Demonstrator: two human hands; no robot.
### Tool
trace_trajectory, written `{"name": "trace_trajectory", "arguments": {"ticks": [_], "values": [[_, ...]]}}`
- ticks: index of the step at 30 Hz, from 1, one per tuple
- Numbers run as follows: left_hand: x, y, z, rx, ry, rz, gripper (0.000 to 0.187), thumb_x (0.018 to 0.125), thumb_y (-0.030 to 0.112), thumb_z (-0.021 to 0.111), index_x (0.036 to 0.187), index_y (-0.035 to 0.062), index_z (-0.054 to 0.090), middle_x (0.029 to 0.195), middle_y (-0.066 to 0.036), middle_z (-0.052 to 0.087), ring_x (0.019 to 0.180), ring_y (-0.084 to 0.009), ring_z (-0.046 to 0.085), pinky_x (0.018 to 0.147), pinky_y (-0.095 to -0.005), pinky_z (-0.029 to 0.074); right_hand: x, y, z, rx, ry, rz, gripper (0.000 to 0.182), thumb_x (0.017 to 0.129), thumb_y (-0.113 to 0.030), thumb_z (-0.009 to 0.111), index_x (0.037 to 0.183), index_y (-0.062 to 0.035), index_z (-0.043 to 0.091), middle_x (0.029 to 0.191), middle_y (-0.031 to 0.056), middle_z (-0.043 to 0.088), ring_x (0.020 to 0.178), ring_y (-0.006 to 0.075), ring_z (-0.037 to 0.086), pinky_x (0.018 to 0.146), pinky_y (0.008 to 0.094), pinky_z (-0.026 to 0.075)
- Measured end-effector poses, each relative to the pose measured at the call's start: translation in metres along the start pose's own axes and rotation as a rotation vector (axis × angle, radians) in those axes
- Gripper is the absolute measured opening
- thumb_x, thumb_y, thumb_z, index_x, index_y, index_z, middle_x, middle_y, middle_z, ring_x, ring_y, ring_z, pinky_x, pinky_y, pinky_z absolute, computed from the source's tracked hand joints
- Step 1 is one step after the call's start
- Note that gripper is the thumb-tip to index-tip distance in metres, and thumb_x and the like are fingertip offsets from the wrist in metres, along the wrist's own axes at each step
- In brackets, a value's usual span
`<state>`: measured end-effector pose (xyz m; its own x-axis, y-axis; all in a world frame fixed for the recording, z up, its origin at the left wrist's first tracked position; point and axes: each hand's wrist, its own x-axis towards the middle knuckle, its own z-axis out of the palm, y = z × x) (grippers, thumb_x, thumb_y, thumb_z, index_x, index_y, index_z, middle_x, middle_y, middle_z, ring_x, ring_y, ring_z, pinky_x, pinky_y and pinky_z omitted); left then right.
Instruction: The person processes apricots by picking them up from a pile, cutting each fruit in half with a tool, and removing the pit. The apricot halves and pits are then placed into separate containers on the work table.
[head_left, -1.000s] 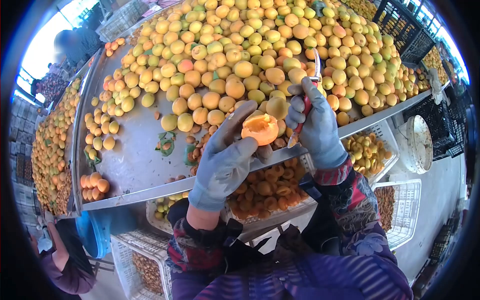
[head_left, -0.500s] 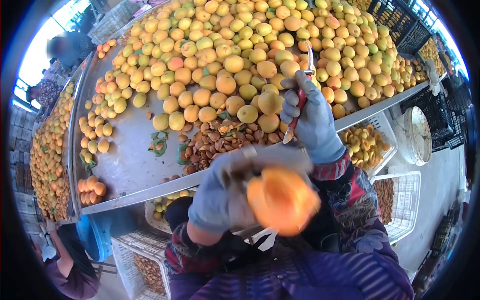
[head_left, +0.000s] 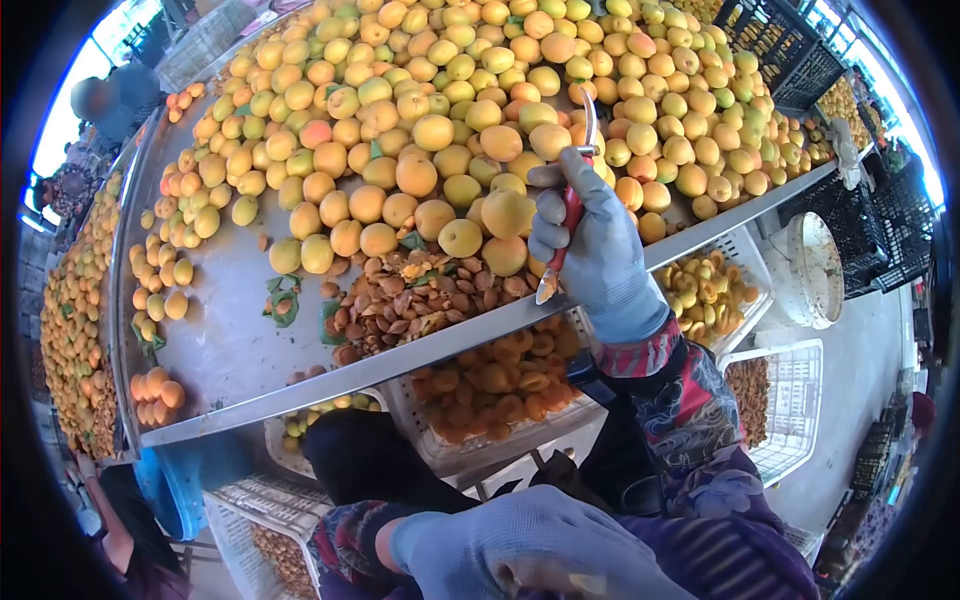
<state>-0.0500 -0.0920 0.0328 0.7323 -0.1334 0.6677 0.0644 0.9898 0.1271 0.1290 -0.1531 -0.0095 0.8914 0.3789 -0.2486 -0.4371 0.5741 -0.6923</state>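
Note:
My right hand (head_left: 595,235), in a grey-blue glove, is closed around a red-handled knife (head_left: 572,212). Its curved metal blade points up over the apricots (head_left: 440,130), and a pointed metal tip shows below the fist, close over the table's front edge. Low in the view, near my lap, is my left hand (head_left: 530,550) in a matching glove, with its back toward me. The lower frame edge and the hand itself hide its fingers, so I cannot tell what it holds. Brown apricot pits (head_left: 425,300) lie heaped at the metal table's (head_left: 215,345) front edge.
Below the table edge stand a crate of orange apricot halves (head_left: 490,385) and a crate of yellowish halves (head_left: 705,290). A white bucket (head_left: 805,270) and a white crate with pits (head_left: 790,400) are at right. A blue bucket (head_left: 175,490) and a seated person (head_left: 130,530) are at left.
My left hand has moved down toward my lap; the opened orange apricot in front of it is out of sight. My right hand keeps the knife. The view has shifted slightly, uncovering the crate of halves.

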Motion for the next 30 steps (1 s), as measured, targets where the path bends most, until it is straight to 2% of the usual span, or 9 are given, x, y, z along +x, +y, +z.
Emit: {"name": "trace_trajectory", "arguments": {"ticks": [7, 8, 9, 12, 15, 17, 21, 23, 30], "values": [[0.012, 0.018, -0.002, 0.27, -0.099, -0.007, 0.066, 0.074, 0.033, 0.08, 0.112, -0.0151, 0.056, 0.096, -0.029, 0.065, 0.076, -0.0316, 0.069, 0.061, -0.0332, 0.054, 0.0, -0.004, -0.006, 0.019, -0.012, -0.023, 0.035, 0.097, -0.037, 0.05, 0.095, -0.0026, 0.057, 0.06, -0.0015, 0.044, 0.048, 0.0086, 0.036, 0.046, 0.0242, 0.032], [0.005, 0.019, -0.019, 0.287, -0.231, -0.004, 0.053, 0.076, 0.018, 0.079, 0.11, -0.0158, 0.057, 0.098, -0.03, 0.064, 0.082, -0.0322, 0.069, 0.068, -0.0341, 0.056, 0.0, -0.004, -0.006, 0.037, -0.009, -0.029, 0.035, 0.097, -0.037, 0.05, 0.095, -0.0025, 0.057, 0.06, -0.0014, 0.044, 0.047, 0.0086, 0.036, 0.045, 0.024, 0.032], [0.001, 0.023, -0.026, 0.289, -0.231, -0.006, 0.053, 0.076, 0.018, 0.079, 0.11, -0.0158, 0.057, 0.098, -0.03, 0.064, 0.082, -0.0322, 0.069, 0.068, -0.0341, 0.056, 0.0, -0.004, -0.006, 0.055, -0.006, -0.037, 0.035, 0.097, -0.037, 0.05, 0.095, -0.0024, 0.057, 0.06, -0.0013, 0.044, 0.047, 0.0086, 0.036, 0.045, 0.0238, 0.032], [0.002, 0.053, -0.035, 0.567, 0.219, -0.15, 0.057, 0.076, 0.02, 0.077, 0.12, -0.0071, 0.053, 0.108, -0.024, 0.061, 0.09, -0.029, 0.064, 0.073, -0.0331, 0.053, 0.004, -0.005, -0.019, 0.028, -0.093, -0.055, 0.036, 0.093, -0.039, 0.056, 0.095, -0.0026, 0.058, 0.065, 0.0002, 0.049, 0.053, 0.0121, 0.044, 0.048, 0.0277, 0.038], [0.006, 0.084, -0.047, 0.842, 0.682, -0.287, 0.062, 0.077, 0.021, 0.076, 0.13, 0.0017, 0.049, 0.117, -0.019, 0.057, 0.098, -0.0258, 0.059, 0.077, -0.0321, 0.051, 0.0, -0.01, -0.01, 0.02, 0.011, -0.058, 0.035, 0.097, -0.036, 0.05, 0.093, -0.002, 0.058, 0.06, -0.0013, 0.045, 0.046, 0.0086, 0.037, 0.045, 0.0241, 0.032], [0.007, 0.098, -0.076, 0.904, 0.628, -0.028, 0.056, 0.081, 0.016, 0.069, 0.131, 0.0028, 0.049, 0.116, -0.014, 0.058, 0.097, -0.0198, 0.06, 0.076, -0.0293, 0.05, -0.002, -0.012, -0.011, 0.038, 0.011, -0.072, 0.035, 0.097, -0.036, 0.05, 0.093, -0.0021, 0.058, 0.06, -0.0014, 0.045, 0.046, 0.0084, 0.037, 0.044, 0.0241, 0.032], [0.005, 0.126, -0.071, 1.192, 0.756, -0.071, 0.05, 0.075, -0.002, 0.065, 0.123, -0.0041, 0.053, 0.116, -0.011, 0.061, 0.104, -0.0169, 0.058, 0.092, -0.0278, 0.045, -0.001, -0.016, -0.015, 0.002, 0.019, -0.082, 0.034, 0.097, -0.036, 0.05, 0.094, -0.0027, 0.057, 0.061, -0.0016, 0.045, 0.046, 0.008, 0.037, 0.044, 0.0239, 0.032], [-0.001, 0.133, -0.076, 1.369, 0.912, -0.242, 0.05, 0.073, -0.006, 0.064, 0.123, -0.0023, 0.055, 0.112, -0.008, 0.061, 0.104, -0.0138, 0.055, 0.091, -0.0262, 0.043, -0.002, -0.018, -0.015, 0.01, 0.002, -0.071, 0.034, 0.097, -0.036, 0.05, 0.095, -0.0032, 0.056, 0.061, -0.0019, 0.045, 0.047, 0.0078, 0.037, 0.044, 0.024, 0.032], [-0.008, 0.131, -0.081, 1.775, 0.731, -0.588, 0.045, 0.072, -0.002, 0.066, 0.116, -0.0016, 0.058, 0.101, -0.005, 0.06, 0.095, -0.0131, 0.055, 0.087, -0.0273, 0.045, -0.003, -0.021, -0.019, -0.007, -0.031, -0.066, 0.032, 0.097, -0.035, 0.05, 0.095, -0.0039, 0.057, 0.061, -0.002, 0.045, 0.047, 0.0081, 0.038, 0.045, 0.0237, 0.033]]}}
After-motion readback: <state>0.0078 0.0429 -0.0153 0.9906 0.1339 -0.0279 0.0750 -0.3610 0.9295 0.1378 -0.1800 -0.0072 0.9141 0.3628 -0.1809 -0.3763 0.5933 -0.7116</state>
